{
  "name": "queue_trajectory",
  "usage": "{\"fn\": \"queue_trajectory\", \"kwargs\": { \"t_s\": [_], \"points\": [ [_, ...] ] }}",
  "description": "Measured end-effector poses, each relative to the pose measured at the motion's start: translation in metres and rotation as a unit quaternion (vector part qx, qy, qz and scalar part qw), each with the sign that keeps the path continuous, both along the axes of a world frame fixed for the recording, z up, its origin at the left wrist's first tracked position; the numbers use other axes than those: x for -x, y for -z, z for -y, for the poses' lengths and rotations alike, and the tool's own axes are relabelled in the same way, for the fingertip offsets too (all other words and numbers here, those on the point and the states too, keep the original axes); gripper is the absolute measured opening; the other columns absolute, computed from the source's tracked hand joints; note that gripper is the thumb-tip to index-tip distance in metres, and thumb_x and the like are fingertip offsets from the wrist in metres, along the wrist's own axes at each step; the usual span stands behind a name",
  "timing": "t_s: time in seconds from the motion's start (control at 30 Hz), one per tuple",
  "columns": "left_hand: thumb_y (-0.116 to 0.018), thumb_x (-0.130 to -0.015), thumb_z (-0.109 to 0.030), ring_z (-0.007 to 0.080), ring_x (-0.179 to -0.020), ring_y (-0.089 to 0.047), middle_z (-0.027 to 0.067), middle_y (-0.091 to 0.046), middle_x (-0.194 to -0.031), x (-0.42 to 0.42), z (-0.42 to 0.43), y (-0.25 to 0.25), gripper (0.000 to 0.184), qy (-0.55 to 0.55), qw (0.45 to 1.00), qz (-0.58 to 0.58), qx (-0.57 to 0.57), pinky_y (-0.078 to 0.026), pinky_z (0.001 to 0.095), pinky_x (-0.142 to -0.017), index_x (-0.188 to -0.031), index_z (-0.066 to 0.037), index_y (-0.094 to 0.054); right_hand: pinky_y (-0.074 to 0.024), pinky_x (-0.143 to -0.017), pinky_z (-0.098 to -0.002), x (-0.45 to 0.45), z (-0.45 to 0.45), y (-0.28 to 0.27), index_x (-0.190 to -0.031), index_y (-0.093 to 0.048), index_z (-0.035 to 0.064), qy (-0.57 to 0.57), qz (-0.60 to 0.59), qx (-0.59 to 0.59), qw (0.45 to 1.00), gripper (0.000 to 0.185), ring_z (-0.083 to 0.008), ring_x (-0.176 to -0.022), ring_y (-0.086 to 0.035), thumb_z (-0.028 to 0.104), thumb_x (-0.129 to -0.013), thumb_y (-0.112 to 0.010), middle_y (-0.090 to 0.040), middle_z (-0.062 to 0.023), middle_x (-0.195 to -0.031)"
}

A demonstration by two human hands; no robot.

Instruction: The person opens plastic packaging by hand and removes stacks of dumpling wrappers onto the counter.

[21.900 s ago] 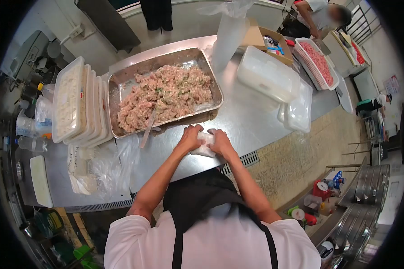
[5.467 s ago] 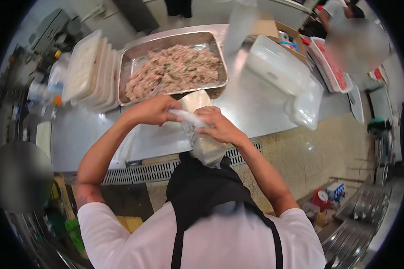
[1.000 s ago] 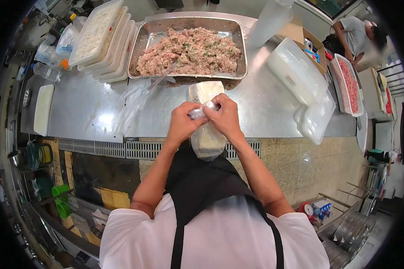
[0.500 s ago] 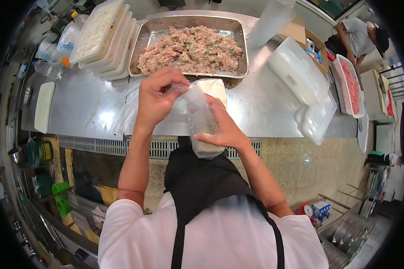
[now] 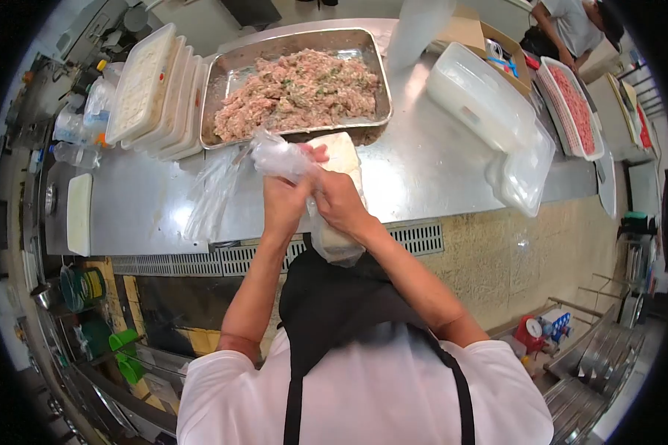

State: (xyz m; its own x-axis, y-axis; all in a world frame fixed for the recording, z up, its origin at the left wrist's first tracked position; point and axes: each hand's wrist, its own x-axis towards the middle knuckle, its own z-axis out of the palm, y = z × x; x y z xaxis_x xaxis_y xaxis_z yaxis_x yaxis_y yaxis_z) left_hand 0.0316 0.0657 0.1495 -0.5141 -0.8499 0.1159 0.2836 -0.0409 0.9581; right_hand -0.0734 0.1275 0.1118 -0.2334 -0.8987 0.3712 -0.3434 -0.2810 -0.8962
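Observation:
In the head view, both hands work on a clear plastic bag at the table's front edge. My left hand is closed around its gathered plastic. My right hand also grips the bag, close beside the left, its fingertips partly covered by plastic. Low in the bag, a pale block-shaped content hangs by the black apron; its kind is unclear. Just beyond the right hand lies a pale, flat-sided stack. Behind it stands a metal tray of minced meat with green bits.
Loose plastic bags lie left of my hands. Stacked lidded containers and bottles stand at the back left. Clear plastic boxes and a basket of red meat are on the right. Another person stands at the far right.
My left hand has come down, close to my right. The bag's upper part, held up before, is now gathered and bent left between both hands.

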Motion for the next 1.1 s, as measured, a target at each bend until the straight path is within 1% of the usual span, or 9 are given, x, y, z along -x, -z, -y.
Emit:
{"fn": "queue_trajectory", "kwargs": {
  "t_s": [0.03, 0.2, 0.4, 0.5, 0.57, 0.73, 0.8, 0.93, 1.1],
  "points": [
    [-0.067, -0.092, -0.015, 0.0191, -0.076, -0.065, 0.0067, -0.062, -0.083, 0.007, -0.003, -0.005, 0.023, -0.047, 0.998, -0.033, -0.024, -0.054, 0.0342, -0.076, -0.105, 0.001, -0.057, -0.0498, -0.074, -0.0415, 0.001, -0.002, 0.001, -0.101, -0.061, 0.0014, 0.002, -0.059, 0.000, 0.998, 0.026, -0.0406, -0.090, -0.062, 0.007, -0.076, -0.067, -0.066, -0.0194, -0.094],
    [-0.062, -0.096, -0.018, 0.0115, -0.058, -0.049, 0.0021, -0.051, -0.071, 0.013, 0.003, -0.021, 0.017, 0.034, 0.981, -0.175, -0.081, -0.044, 0.0284, -0.056, -0.097, -0.002, -0.056, -0.0389, -0.103, -0.0496, 0.011, -0.016, -0.015, -0.108, -0.057, 0.0023, 0.030, -0.185, 0.050, 0.981, 0.040, -0.0365, -0.115, -0.056, 0.007, -0.070, -0.070, -0.062, -0.0176, -0.114],
    [-0.057, -0.099, -0.027, 0.0073, -0.048, -0.031, -0.0027, -0.033, -0.059, 0.026, 0.015, -0.035, 0.020, 0.136, 0.956, -0.211, -0.152, -0.028, 0.0237, -0.044, -0.101, -0.007, -0.053, -0.0290, -0.112, -0.0528, 0.017, -0.021, 0.010, -0.119, -0.058, 0.0045, -0.042, -0.070, -0.036, 0.996, 0.047, -0.0365, -0.127, -0.048, 0.004, -0.073, -0.065, -0.060, -0.0175, -0.123],
    [-0.065, -0.092, -0.035, 0.0096, -0.055, -0.043, -0.0002, -0.044, -0.066, 0.040, 0.027, -0.037, 0.036, 0.143, 0.968, -0.176, -0.109, -0.038, 0.0257, -0.049, -0.112, -0.009, -0.050, -0.0364, -0.108, -0.0463, 0.017, -0.020, 0.014, -0.120, -0.060, 0.0046, -0.004, 0.015, -0.065, 0.998, 0.040, -0.0312, -0.119, -0.056, 0.002, -0.081, -0.057, -0.064, -0.0145, -0.117],
    [-0.081, -0.079, -0.030, 0.0168, -0.081, -0.058, 0.0060, -0.055, -0.090, 0.048, 0.034, -0.050, 0.068, 0.164, 0.971, -0.115, 0.130, -0.049, 0.0305, -0.069, -0.130, -0.011, -0.040, -0.0403, -0.103, -0.0421, 0.023, -0.024, -0.004, -0.119, -0.061, 0.0034, -0.054, 0.128, -0.096, 0.986, 0.034, -0.0268, -0.113, -0.059, 0.004, -0.086, -0.054, -0.066, -0.0123, -0.112],
    [-0.090, -0.067, -0.028, 0.0237, -0.115, -0.053, 0.0140, -0.052, -0.122, 0.017, 0.054, -0.042, 0.109, 0.190, 0.965, -0.055, 0.171, -0.049, 0.0345, -0.086, -0.148, -0.011, -0.020, -0.0467, -0.091, -0.0329, 0.026, -0.021, -0.007, -0.115, -0.062, -0.0001, -0.099, 0.389, -0.093, 0.911, 0.027, -0.0157, -0.098, -0.061, 0.009, -0.096, -0.046, -0.069, -0.0064, -0.103],
    [-0.087, -0.071, -0.019, 0.0219, -0.110, -0.056, 0.0139, -0.055, -0.122, 0.004, 0.038, -0.034, 0.101, 0.151, 0.973, 0.062, 0.164, -0.050, 0.0327, -0.085, -0.147, -0.008, -0.021, -0.0478, -0.092, -0.0322, 0.029, -0.021, -0.005, -0.119, -0.061, -0.0024, -0.081, 0.404, -0.122, 0.903, 0.029, -0.0183, -0.102, -0.063, 0.013, -0.100, -0.044, -0.068, -0.0103, -0.108],
    [-0.066, -0.084, 0.002, 0.0079, -0.070, -0.061, 0.0028, -0.066, -0.085, 0.009, 0.028, -0.031, 0.038, -0.021, 0.981, 0.142, 0.130, -0.045, 0.0195, -0.058, -0.121, 0.002, -0.057, -0.0478, -0.092, -0.0323, 0.034, -0.018, -0.014, -0.118, -0.061, -0.0027, -0.084, 0.355, -0.159, 0.917, 0.030, -0.0187, -0.104, -0.062, 0.014, -0.098, -0.046, -0.068, -0.0105, -0.109],
    [-0.061, -0.087, 0.002, 0.0013, -0.060, -0.051, -0.0035, -0.061, -0.070, -0.007, 0.043, -0.038, 0.017, -0.019, 0.991, 0.128, 0.043, -0.036, 0.0183, -0.050, -0.103, 0.002, -0.064, -0.0464, -0.089, -0.0294, 0.038, -0.016, -0.029, -0.110, -0.065, -0.0029, -0.059, 0.374, -0.058, 0.924, 0.026, -0.0151, -0.100, -0.061, 0.012, -0.093, -0.053, -0.068, -0.0075, -0.102]
  ]
}}
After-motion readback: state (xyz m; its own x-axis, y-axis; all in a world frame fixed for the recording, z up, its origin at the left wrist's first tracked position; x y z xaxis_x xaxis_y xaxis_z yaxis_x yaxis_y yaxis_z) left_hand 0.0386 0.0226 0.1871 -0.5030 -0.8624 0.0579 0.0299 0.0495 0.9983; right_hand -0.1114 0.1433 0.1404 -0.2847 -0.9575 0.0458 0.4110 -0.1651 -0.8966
